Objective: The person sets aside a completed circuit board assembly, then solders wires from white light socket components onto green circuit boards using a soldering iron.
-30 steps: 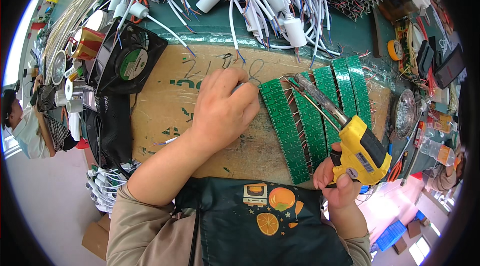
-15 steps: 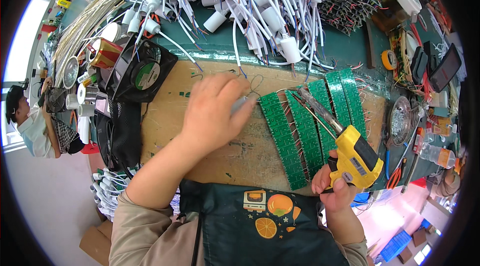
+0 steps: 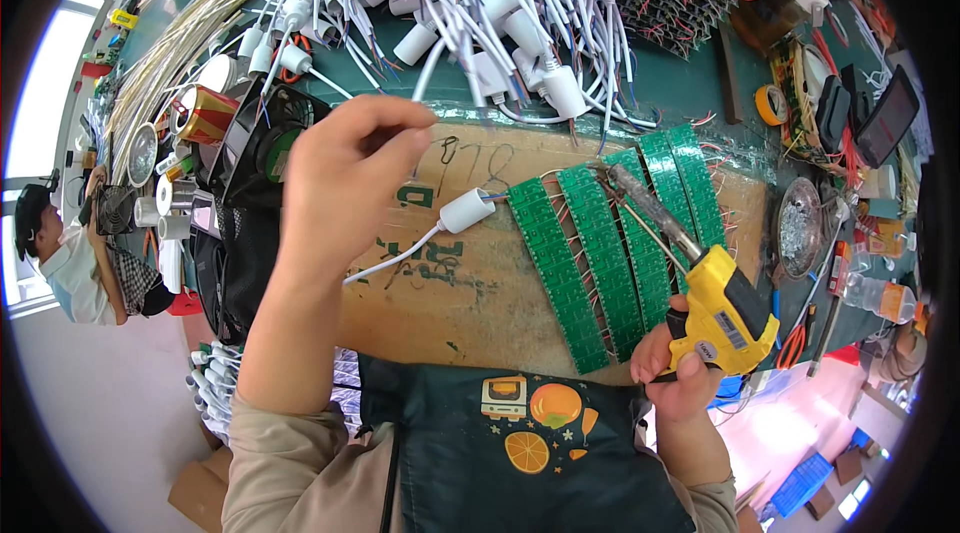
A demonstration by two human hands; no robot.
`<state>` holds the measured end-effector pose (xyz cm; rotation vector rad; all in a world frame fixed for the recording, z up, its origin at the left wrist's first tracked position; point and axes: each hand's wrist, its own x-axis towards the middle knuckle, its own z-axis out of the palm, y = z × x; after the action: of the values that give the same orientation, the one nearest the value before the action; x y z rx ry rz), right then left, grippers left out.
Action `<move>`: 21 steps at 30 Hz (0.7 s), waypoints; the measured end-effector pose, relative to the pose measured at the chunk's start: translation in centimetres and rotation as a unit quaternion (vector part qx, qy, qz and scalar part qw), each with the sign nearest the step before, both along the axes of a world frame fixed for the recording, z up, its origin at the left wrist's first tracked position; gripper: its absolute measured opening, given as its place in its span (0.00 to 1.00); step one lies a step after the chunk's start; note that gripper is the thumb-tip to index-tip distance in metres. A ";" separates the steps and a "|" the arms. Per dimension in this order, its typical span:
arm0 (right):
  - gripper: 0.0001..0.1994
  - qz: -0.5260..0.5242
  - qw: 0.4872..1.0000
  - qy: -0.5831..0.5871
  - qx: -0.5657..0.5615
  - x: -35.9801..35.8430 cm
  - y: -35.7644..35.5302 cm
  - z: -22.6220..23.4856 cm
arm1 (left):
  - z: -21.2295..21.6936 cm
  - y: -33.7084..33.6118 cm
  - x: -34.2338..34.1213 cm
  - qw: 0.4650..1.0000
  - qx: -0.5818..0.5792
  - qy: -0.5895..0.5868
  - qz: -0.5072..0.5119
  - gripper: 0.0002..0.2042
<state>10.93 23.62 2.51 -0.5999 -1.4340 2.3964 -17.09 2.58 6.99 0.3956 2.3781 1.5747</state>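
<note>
My right hand point(image 3: 680, 373) is wrapped round the handle of a yellow soldering gun point(image 3: 730, 308), whose tip points up and left over the green circuit board strips point(image 3: 560, 278). A white lamp holder point(image 3: 467, 211) lies just left of the strips, its short wires touching or close to the top corner of the leftmost one. Its white cable runs down and left behind my left wrist. My left hand point(image 3: 345, 173) hovers above the board's left part, fingers curved and slightly apart, nothing visible between them. A loose cable from the pile is close to its fingertips.
A heap of white lamp holders with cables point(image 3: 500, 23) covers the far side. A black fan point(image 3: 265, 148) and red can point(image 3: 205, 113) stand at left. On the right are a metal dish point(image 3: 800, 228), orange tape point(image 3: 770, 105) and pliers point(image 3: 792, 345). Another person point(image 3: 75, 253) is far left.
My left hand has moved left and up, uncovering the lamp holder beside the boards. My right hand keeps the soldering gun in nearly the same place. The whole view has shifted slightly.
</note>
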 end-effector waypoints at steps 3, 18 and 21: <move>0.36 -0.010 1.000 -0.001 0.010 0.0 0.3 0.1 | 1.9 -2.6 2.2 0.990 0.130 -0.029 -0.043 0.06; 0.35 0.007 0.999 0.029 0.016 -0.4 0.3 -0.1 | 1.1 -8.6 6.1 0.911 -0.274 -0.029 -0.307 0.16; 0.35 0.015 0.999 0.031 0.024 -0.5 0.2 0.0 | -0.4 -5.8 6.1 0.942 -0.253 0.147 -0.164 0.20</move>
<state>10.39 23.81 2.56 -0.4914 -1.4794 2.3754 -10.97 -3.27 6.59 0.9011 2.6374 0.7636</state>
